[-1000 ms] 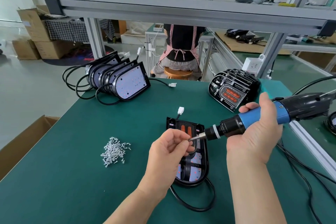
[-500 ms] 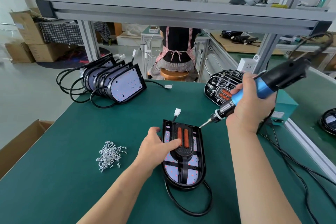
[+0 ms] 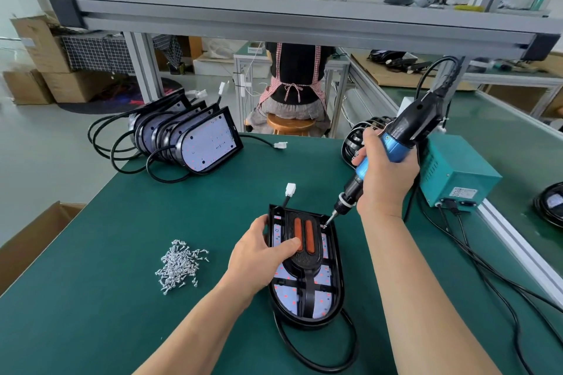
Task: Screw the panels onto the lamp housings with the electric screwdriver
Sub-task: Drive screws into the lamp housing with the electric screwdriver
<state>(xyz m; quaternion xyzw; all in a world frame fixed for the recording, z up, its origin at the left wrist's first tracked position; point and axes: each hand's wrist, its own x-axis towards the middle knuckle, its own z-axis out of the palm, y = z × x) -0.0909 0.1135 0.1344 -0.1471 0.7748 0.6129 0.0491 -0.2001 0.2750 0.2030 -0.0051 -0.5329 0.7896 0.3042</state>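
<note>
A black lamp housing (image 3: 333, 298) lies flat on the green table, with a black panel (image 3: 304, 259) carrying two orange strips set into it. My left hand (image 3: 259, 256) rests on the housing's left rim, thumb pressing the panel beside the orange strips. My right hand (image 3: 385, 173) grips the blue and black electric screwdriver (image 3: 396, 137), tilted steeply, its bit tip touching the panel's upper right corner. A pile of silver screws (image 3: 179, 265) lies to the left of the housing.
A row of lamp housings (image 3: 195, 137) with cables stands at the back left. A stack of black panels (image 3: 353, 143) sits behind my right hand. A teal power box (image 3: 457, 173) and its cables lie at the right. A person sits on a stool beyond the table.
My left hand let go of the bit and came down onto the housing. The screwdriver swung from level to steep, and its tip dropped onto the panel's upper right corner.
</note>
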